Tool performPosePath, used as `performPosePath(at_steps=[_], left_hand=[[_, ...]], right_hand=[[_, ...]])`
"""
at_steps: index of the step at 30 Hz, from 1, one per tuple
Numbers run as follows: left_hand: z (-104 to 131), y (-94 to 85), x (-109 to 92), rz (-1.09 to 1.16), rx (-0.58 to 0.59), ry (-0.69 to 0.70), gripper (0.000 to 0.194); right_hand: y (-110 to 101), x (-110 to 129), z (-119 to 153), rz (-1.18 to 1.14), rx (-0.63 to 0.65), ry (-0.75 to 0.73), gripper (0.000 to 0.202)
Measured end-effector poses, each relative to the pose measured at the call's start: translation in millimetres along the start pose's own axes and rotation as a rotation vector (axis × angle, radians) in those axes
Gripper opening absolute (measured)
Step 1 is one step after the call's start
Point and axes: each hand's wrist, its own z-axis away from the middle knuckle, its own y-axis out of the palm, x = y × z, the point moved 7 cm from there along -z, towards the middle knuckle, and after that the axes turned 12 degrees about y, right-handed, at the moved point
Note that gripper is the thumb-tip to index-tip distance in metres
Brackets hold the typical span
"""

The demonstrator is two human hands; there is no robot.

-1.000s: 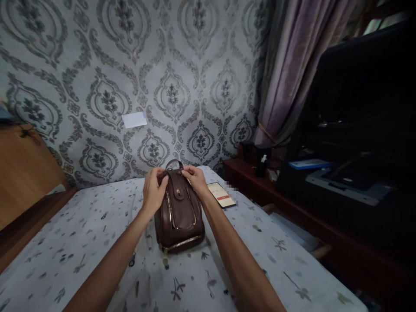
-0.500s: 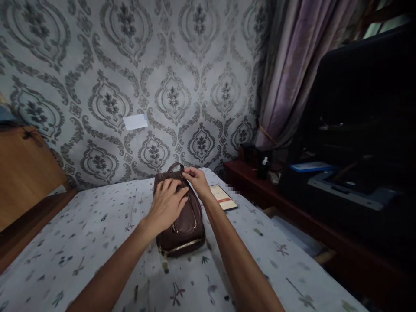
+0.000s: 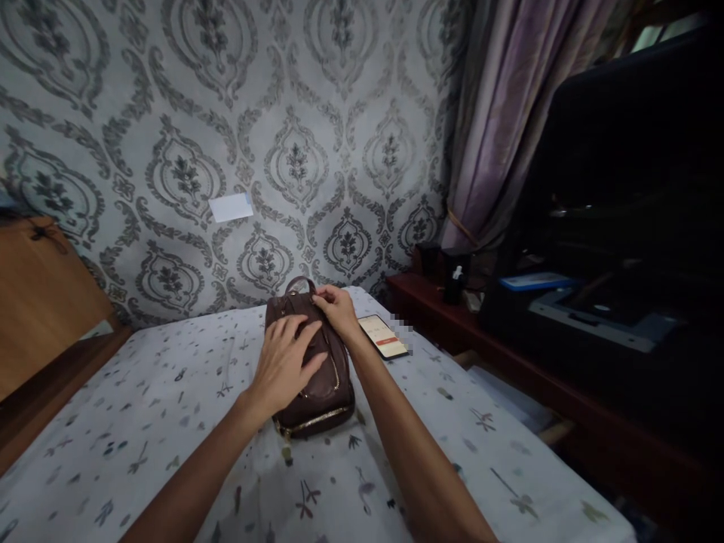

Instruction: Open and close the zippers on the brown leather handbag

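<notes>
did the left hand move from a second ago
Yes. The left hand left the bag's top edge near the handle and now lies flat on the brown bag.

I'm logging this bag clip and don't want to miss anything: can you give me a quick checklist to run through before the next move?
1. Brown bag lying on the bed sheet: ok.
2. Left hand flat on the bag's front: ok.
3. Right hand pinching at the bag's top near the handle: ok.
4. What the right fingers grip, zipper pull or flap: cannot tell.
5. Phone apart from the bag: ok.
</notes>
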Motion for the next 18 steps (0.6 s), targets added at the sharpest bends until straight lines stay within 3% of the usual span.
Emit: performPosePath(at_steps=[9, 13, 18], left_hand=[[-0.3, -0.3, -14.0, -0.139, 0.045, 0.079, 0.031], [2.1, -1.7, -15.2, -0.105, 0.051, 0.051, 0.031], [16.2, -2.1, -21.8, -0.032, 0.006, 0.007, 0.052]], right_hand=[[0.3, 6.6, 2.6, 0.079, -0.012, -0.026, 0.007], [1.0, 7.8, 3.3, 0.085, -0.013, -0.022, 0.006], [0.9, 9.4, 4.8, 0.090, -0.015, -0.022, 0.004]])
